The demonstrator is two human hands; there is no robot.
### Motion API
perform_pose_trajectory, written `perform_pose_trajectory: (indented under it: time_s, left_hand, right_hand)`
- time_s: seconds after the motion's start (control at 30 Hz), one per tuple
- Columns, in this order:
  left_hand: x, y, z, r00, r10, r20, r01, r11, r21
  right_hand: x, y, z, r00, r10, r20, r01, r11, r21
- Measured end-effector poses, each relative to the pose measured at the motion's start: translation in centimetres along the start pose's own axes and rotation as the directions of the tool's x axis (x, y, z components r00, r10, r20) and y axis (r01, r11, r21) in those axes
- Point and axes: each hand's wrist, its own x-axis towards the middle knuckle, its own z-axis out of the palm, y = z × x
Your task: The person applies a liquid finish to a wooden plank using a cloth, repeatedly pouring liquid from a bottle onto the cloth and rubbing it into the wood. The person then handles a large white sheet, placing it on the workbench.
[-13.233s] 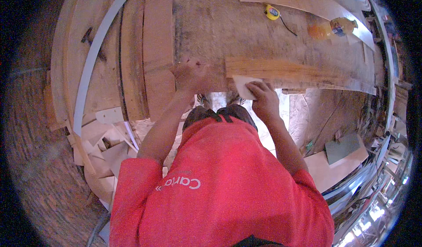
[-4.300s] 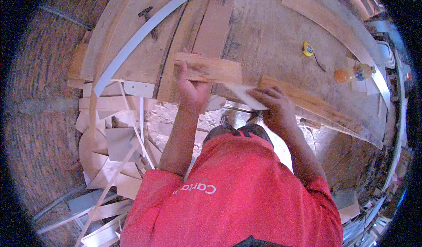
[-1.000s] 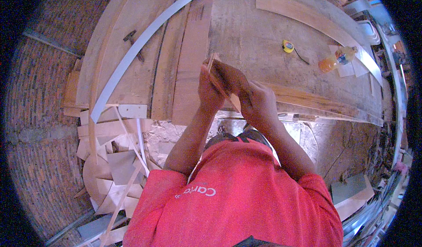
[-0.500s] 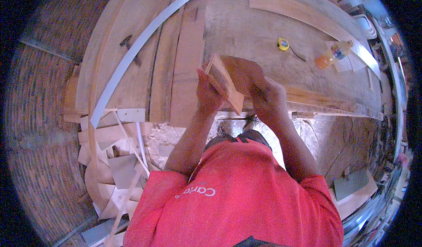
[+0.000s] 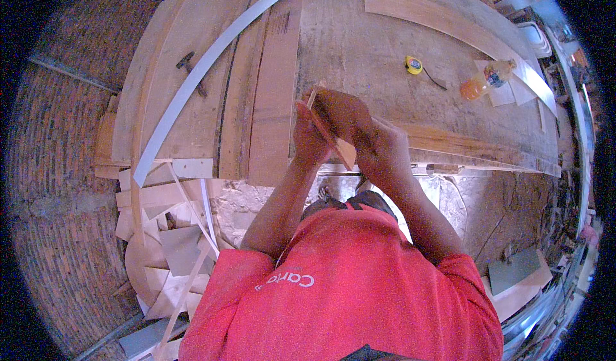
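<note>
Between my two hands, above the near edge of a wooden workbench (image 5: pixel 359 34), is a small flat piece of wood (image 5: pixel 345 152), tilted with one pointed corner toward me. My left hand (image 5: pixel 309 133) grips its left side, fingers closed against it. My right hand (image 5: pixel 356 120) is curled over its right face and upper end. The right fingertips are largely hidden, so I cannot make out whether they also hold something small. Beyond my right hand a yellow tape measure (image 5: pixel 414 65) lies on the bench with some tape out.
A long pale strip (image 5: pixel 205 66) curves across the bench's left side, over a hammer (image 5: pixel 191 72). At the right lie a long board (image 5: pixel 436 17) and a bottle of orange liquid (image 5: pixel 478 86). Wood offcuts (image 5: pixel 179 245) are heaped at lower left, near a brick wall (image 5: pixel 58 188).
The wood piece has turned more edge-on. My right hand has shifted slightly left and down over its face, closer to my left hand.
</note>
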Motion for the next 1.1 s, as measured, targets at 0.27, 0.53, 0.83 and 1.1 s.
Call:
perform_pose_trajectory:
  time_s: [0.27,0.53,0.83,1.1]
  left_hand:
    - [0.3,0.1,-0.9,0.985,-0.107,0.139,0.13,0.977,-0.169]
    - [0.8,0.0,1.8,0.866,-0.061,-0.497,0.131,0.986,0.108]
    - [2.1,1.6,2.4,0.846,-0.397,-0.355,0.424,0.906,-0.001]
    - [2.0,2.1,3.3,0.802,-0.496,-0.333,0.521,0.853,-0.017]
  right_hand:
    - [-0.9,0.8,0.0,0.999,0.027,0.041,-0.032,0.993,0.115]
    - [-2.1,5.6,-2.4,0.926,0.366,0.095,-0.372,0.83,0.415]
    - [1.3,6.9,-4.3,0.985,-0.161,0.058,0.164,0.985,-0.054]
    - [2.8,7.8,-3.0,0.898,-0.417,0.141,0.44,0.864,-0.244]
